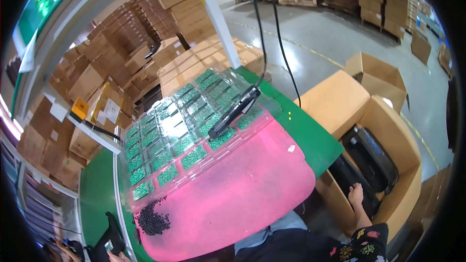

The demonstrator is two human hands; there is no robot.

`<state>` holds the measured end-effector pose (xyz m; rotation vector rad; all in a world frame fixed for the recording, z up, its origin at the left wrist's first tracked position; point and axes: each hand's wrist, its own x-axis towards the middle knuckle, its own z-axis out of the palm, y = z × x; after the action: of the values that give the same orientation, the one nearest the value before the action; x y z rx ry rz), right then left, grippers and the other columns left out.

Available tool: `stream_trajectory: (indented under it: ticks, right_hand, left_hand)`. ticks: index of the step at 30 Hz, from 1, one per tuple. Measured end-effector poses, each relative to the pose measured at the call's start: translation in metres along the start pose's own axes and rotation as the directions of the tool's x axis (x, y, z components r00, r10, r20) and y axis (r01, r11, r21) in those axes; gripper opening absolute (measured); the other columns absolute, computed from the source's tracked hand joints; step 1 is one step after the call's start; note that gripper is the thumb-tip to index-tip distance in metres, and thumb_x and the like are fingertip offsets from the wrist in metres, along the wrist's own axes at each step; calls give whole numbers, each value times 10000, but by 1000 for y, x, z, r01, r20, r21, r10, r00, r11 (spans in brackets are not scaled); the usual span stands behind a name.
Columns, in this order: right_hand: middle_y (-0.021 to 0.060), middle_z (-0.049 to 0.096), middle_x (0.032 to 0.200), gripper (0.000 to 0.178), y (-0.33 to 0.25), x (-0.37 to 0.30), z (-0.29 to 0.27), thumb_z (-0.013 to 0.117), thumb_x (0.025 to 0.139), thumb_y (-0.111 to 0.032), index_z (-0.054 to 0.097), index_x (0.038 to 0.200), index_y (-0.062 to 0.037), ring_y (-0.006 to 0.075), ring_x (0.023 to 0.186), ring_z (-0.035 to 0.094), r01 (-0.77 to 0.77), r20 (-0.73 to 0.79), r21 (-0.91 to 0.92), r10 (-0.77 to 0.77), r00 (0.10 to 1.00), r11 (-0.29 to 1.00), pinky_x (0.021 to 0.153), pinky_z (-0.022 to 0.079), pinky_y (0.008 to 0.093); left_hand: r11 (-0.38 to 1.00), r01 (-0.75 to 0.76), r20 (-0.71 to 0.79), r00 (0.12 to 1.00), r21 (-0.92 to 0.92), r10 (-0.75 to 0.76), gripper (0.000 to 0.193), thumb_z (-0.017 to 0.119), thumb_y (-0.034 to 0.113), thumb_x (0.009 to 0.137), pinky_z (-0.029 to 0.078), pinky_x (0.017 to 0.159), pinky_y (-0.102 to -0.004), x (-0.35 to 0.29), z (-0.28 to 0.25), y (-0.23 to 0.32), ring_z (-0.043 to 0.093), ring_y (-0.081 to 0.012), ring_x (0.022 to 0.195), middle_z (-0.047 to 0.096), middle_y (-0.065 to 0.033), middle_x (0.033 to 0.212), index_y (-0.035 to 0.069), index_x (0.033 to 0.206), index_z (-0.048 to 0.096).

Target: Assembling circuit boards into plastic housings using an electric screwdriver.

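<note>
My right hand point(356, 194) reaches down into a cardboard box point(408, 184) on the right, fingers curled on the edge of a long black plastic casing point(340, 171). Beside that lies another black casing point(370, 157). At the lower left edge is what appears to be my left hand point(118, 257), partly cut off by the picture. It is near a black casing point(112, 230) and a small green-and-white piece point(108, 246); its grip is unclear. A black electric screwdriver point(235, 112) rests across clear plastic trays point(145, 191) of green circuit boards point(193, 157).
A pink mat point(238, 189) covers part of the green table point(315, 143), with a pile of small black screws point(153, 219) on it. Black cables point(279, 24) hang from above. A white rail point(121, 184) runs along the left. Another person's hand point(63, 250) shows beyond it.
</note>
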<state>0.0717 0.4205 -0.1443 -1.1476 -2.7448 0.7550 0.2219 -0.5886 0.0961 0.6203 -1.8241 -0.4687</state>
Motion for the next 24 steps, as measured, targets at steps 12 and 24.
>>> stream_trajectory:
  ticks: [12, 24]
  right_hand:
    - [-7, 569, 780, 143, -126, -18, -305, 532, 988, -162, 593, 930, -47, 85, 693, 527, 215, -201, 624, -111, 973, 751, 632, 456, 266]
    - [197, 462, 1363, 1040, -345, -129, -369, 892, 617, -456, 389, 1415, -18, 339, 1300, 440, 881, 210, 283, -921, 329, 379, 1062, 366, 440]
  left_hand:
    - [336, 468, 535, 403, -818, 742, 194, 687, -85, 695, 552, 752, -395, -169, 117, 468, 685, -288, 866, 708, -187, 892, -32, 881, 698]
    - [232, 904, 922, 307, -360, 234, 592, 558, -26, 861, 292, 1137, -377, -270, 158, 543, 422, -274, 1327, 456, -172, 1392, -58, 1416, 353]
